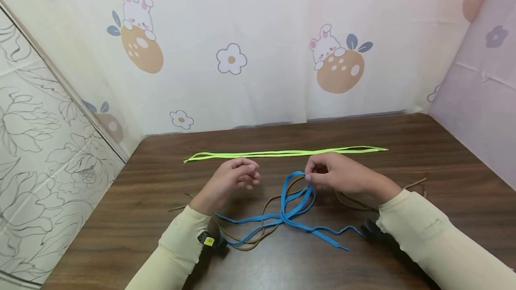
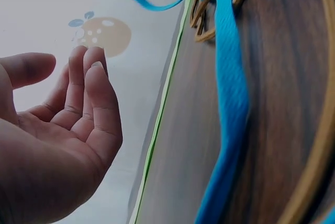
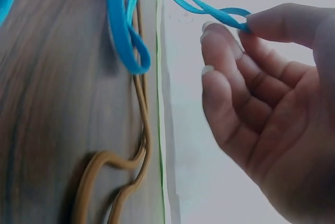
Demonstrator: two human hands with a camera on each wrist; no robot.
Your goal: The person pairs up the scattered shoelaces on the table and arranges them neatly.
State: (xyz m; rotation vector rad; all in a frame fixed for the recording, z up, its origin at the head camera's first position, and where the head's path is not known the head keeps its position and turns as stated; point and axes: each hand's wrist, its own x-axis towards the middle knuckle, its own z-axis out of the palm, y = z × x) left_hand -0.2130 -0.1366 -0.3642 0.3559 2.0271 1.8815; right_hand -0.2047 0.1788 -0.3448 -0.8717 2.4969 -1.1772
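Note:
Between the thumb and fingers of my right hand (image 1: 342, 171), a raised loop of flat blue shoelace (image 1: 283, 216) is pinched; the right wrist view shows the pinched lace (image 3: 230, 20) at the thumb tip. The rest of it crosses itself low over the table, its ends trailing left and right. My left hand (image 1: 230, 180) hovers left of the loop, fingers loosely bent, with nothing in them. A thin brown cord (image 3: 144, 130) lies under and around the blue lace, running out past both wrists. Forearms partly hide it.
Behind the hands, a neon yellow-green lace (image 1: 314, 151) stretches lengthwise across the dark wood table (image 1: 121, 218). A patterned cloth (image 1: 266, 93) hangs along the back edge, with more cloth at both sides. Dark wrist-worn devices sit under both forearms.

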